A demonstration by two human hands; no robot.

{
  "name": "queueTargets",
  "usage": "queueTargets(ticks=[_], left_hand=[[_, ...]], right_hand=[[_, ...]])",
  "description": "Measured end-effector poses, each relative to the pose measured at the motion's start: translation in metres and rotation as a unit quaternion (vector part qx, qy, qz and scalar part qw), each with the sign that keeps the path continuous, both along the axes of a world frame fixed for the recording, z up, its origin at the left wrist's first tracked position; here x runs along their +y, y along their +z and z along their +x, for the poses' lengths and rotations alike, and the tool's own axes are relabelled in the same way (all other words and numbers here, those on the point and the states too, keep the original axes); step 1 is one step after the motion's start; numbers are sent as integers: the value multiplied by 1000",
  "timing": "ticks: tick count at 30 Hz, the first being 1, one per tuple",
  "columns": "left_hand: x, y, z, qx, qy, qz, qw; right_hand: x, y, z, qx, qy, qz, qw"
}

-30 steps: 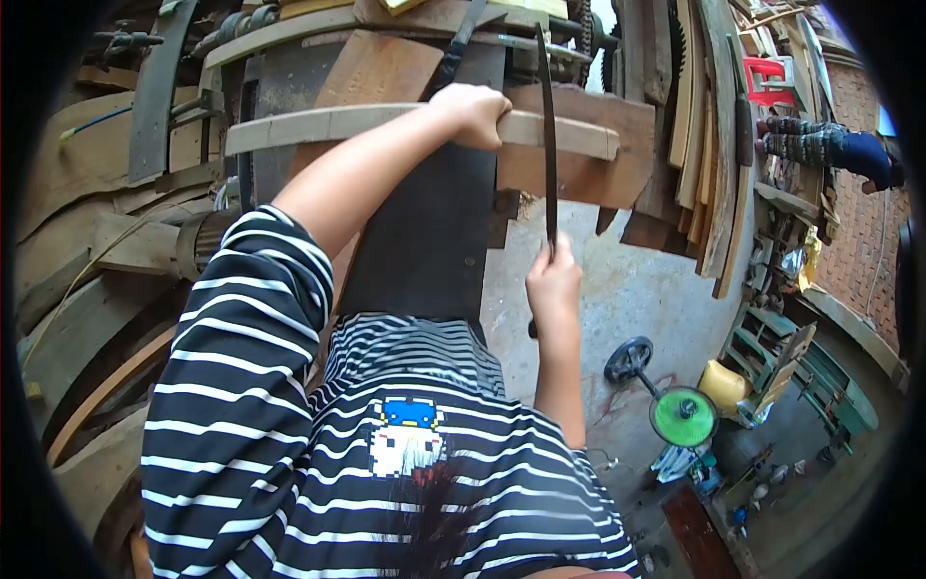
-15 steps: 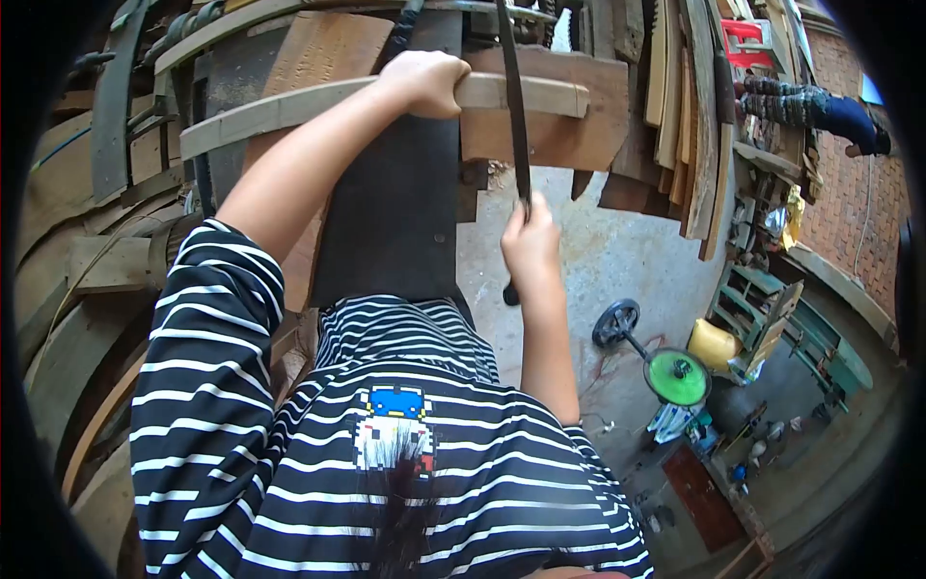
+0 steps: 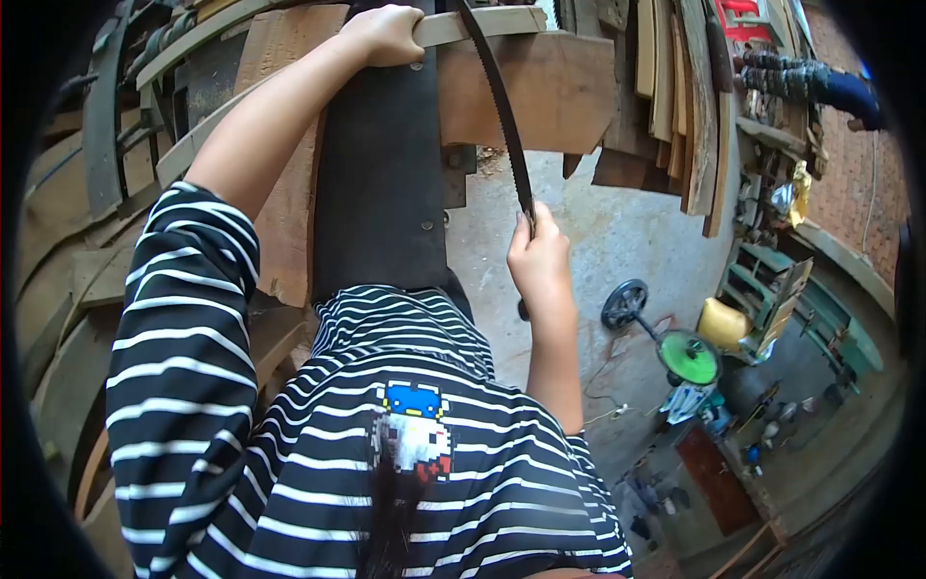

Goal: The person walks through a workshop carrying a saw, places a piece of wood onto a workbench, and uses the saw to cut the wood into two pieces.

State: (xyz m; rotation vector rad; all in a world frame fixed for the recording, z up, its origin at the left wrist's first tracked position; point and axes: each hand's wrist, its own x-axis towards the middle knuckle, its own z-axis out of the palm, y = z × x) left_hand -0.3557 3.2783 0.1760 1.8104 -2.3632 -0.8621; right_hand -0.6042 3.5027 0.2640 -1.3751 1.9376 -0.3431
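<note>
My left hand [image 3: 386,35] is closed around a curved wooden piece [image 3: 487,26] at the top of the view, and its forearm covers part of that piece. My right hand [image 3: 542,259] grips the lower end of a saw, fingers wrapped round the handle. The dark saw blade [image 3: 502,106] runs up from this hand, its toothed edge showing, and crosses the piece to the right of my left hand. Whether the teeth have cut into the wood cannot be made out. Beneath the piece lie a dark bench top [image 3: 374,183] and a brown board [image 3: 526,89].
Stacked planks [image 3: 670,106] stand at the upper right, and more curved timber [image 3: 68,261] fills the left. A green disc on a wheeled stand [image 3: 688,357] and a yellow jug [image 3: 723,323] are on the concrete floor. Another person [image 3: 810,85] is at the far upper right.
The wooden piece and my left hand now appear higher and further left, as the view has shifted. My right hand sits slightly lower, with the saw blade tilted more and its teeth more visible.
</note>
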Motion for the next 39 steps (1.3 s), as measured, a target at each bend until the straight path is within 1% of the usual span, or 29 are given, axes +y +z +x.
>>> queueTargets(ticks=[2, 4, 5, 7, 9, 11, 13, 15, 17, 19, 21, 23, 25, 26, 27, 29, 31, 33, 34, 36, 37, 39], left_hand=[[12, 6, -4, -25, -22, -11, 999], [22, 12, -10, -60, -34, -34, 997], [27, 9, -11, -51, -28, -68, 996], [33, 24, -19, -48, -32, -55, 997], [33, 32, -21, -25, -28, -76, 996], [32, 37, -21, -20, -32, -77, 996], [35, 38, -19, 73, -45, -65, 994], [42, 52, -27, 50, -50, -34, 997], [49, 47, -33, 58, -74, -29, 995], [59, 47, -46, 32, -92, -11, 995], [67, 33, -55, -19, -131, -6, 991], [72, 38, -67, -68, -126, 41, 989], [84, 43, -75, -37, -115, -86, 989], [88, 51, -82, -9, -112, -100, 989], [86, 59, -95, -12, -126, -109, 986], [87, 78, -125, 189, -183, -132, 956], [93, 93, -166, 131, -308, -164, 928], [102, 57, -201, 64, -373, -266, 886], [103, 48, -209, 58, -381, -273, 882], [99, 43, -222, -133, -450, -279, 838], [94, 45, -224, -137, -456, -284, 832], [84, 50, -228, -171, -458, -223, 844]], right_hand=[[19, 19, -5, 35, 17, 41, 998], [45, 31, -12, 24, -8, 43, 999], [56, 32, -14, 19, -21, 54, 998], [70, 25, -15, 14, -35, 59, 998], [85, 18, -15, 9, -46, 66, 997], [88, 5, -14, -3, -44, 14, 999], [93, 1, -17, -17, -55, -3, 998], [101, 3, -19, -21, -67, -17, 997], [116, 0, -25, -23, -83, -19, 996], [131, 0, -27, -30, -98, -10, 995], [147, -3, -30, -34, -114, 25, 993], [153, -2, -30, -52, -122, 36, 990], [154, -7, -28, -50, -137, 16, 989], [155, -12, -27, -46, -131, 11, 990], [154, -15, -26, -43, -123, 5, 991], [148, -13, -24, -54, -131, 7, 990], [145, -15, -21, -40, -118, 26, 992], [140, -13, -18, -46, -123, 12, 991], [139, -14, -18, -43, -117, 24, 992], [136, -16, -17, -34, -111, 42, 992], [135, -16, -16, -38, -118, 35, 992], [133, -14, -17, -32, -116, 39, 992]])
